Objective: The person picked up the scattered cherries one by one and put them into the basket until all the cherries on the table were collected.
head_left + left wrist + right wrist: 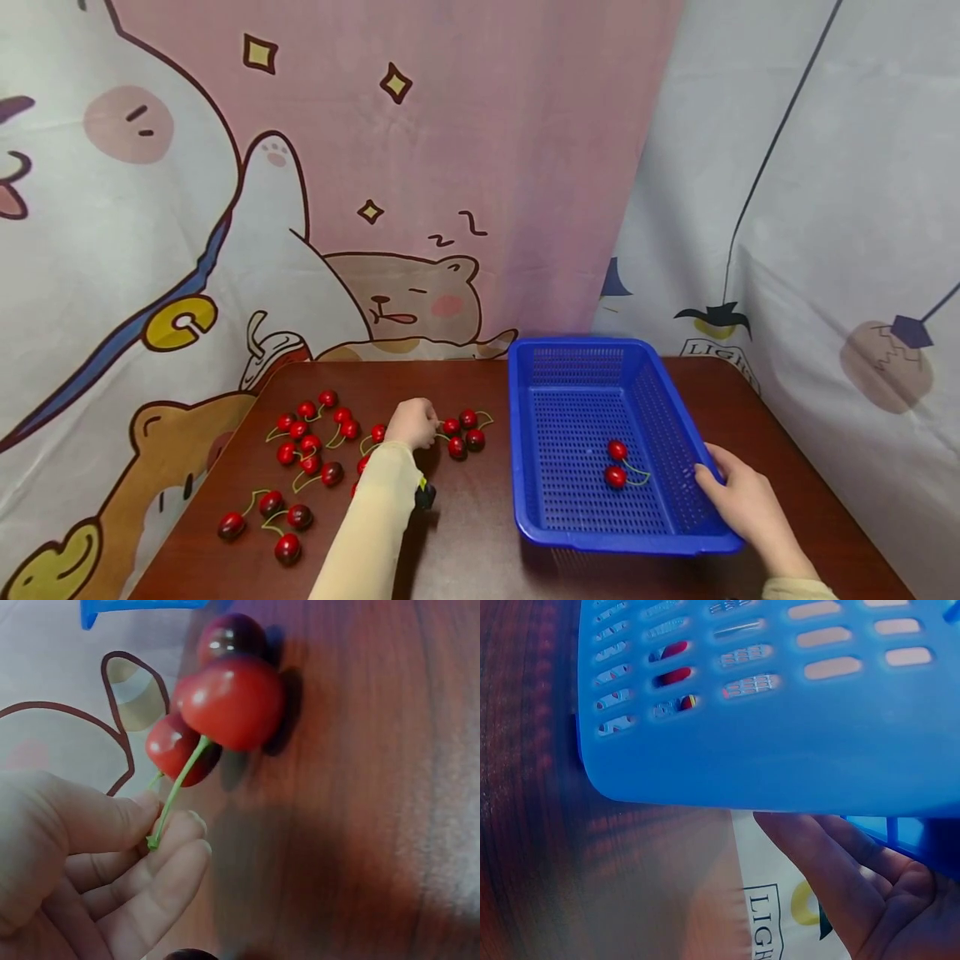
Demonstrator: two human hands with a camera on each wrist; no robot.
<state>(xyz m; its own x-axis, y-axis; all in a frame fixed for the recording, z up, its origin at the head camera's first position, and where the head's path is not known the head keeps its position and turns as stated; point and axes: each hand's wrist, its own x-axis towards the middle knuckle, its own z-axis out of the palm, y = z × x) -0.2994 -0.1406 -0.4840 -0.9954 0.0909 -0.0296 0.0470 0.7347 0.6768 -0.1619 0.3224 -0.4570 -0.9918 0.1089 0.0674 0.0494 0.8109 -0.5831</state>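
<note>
My left hand [412, 423] is over the middle of the table, pinching the green stem [178, 787] of a pair of red cherries [232, 705] between thumb and fingertips. Close by on its right, more cherries [475, 439] lie on the wood. A blue plastic basket [630, 543] with slotted walls stands to the right, and its right rim is gripped by my right hand [746, 500], the thumb over the edge. Two joined cherries [616, 477] rest on the basket floor. Part of the right hand's fingers is hidden behind the wall.
Several cherry pairs [309, 443] are spread over the left half of the brown table [465, 525]. Some lie partly behind my left forearm [375, 517]. A cartoon-printed curtain [480, 150] hangs behind the table and along its sides.
</note>
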